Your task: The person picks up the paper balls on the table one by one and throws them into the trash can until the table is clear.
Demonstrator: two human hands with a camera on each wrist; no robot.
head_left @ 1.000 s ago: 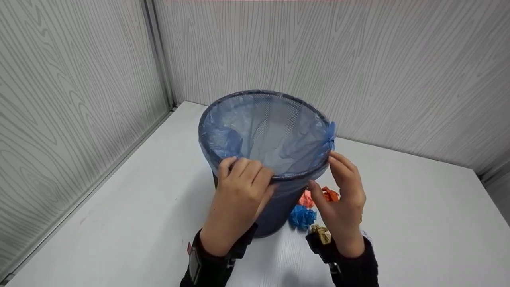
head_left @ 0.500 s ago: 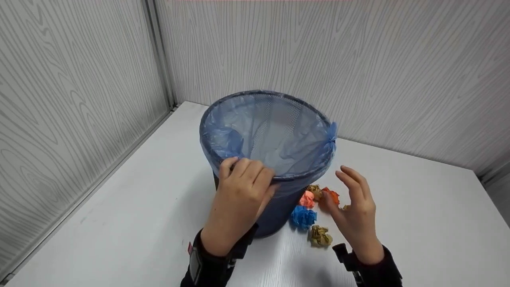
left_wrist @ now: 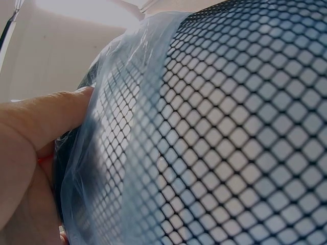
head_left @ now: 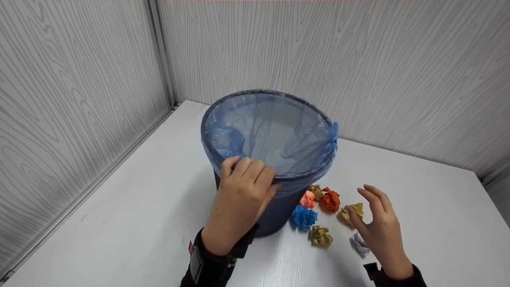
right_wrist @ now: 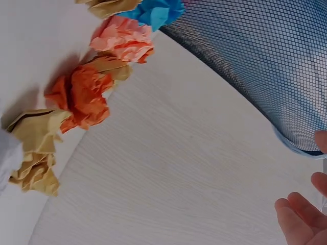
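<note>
A dark mesh wastebasket [head_left: 275,211] stands on the white table, lined with a translucent blue bag [head_left: 303,139] folded over its rim. The bag is knotted at the rim's right side. My left hand [head_left: 243,195] grips the near rim, fingers over the edge; in the left wrist view its thumb [left_wrist: 61,109] presses on the bag outside the mesh [left_wrist: 230,127]. To the right of the basket my right hand [head_left: 382,229] holds nothing, fingers parted, above a tan crumpled paper ball [head_left: 352,214] and a white paper ball [head_left: 359,244].
Right of the basket's base lie more crumpled paper balls: a blue one [head_left: 304,217], a pink one [head_left: 307,199], an orange one [head_left: 330,199] and brown ones, the nearest [head_left: 320,236] in front. Grey wood-grain panels [head_left: 318,59] stand behind and at the left.
My right hand has left the bag's edge at the rim and moved right and down, uncovering the paper balls. My left hand keeps its hold on the rim.
</note>
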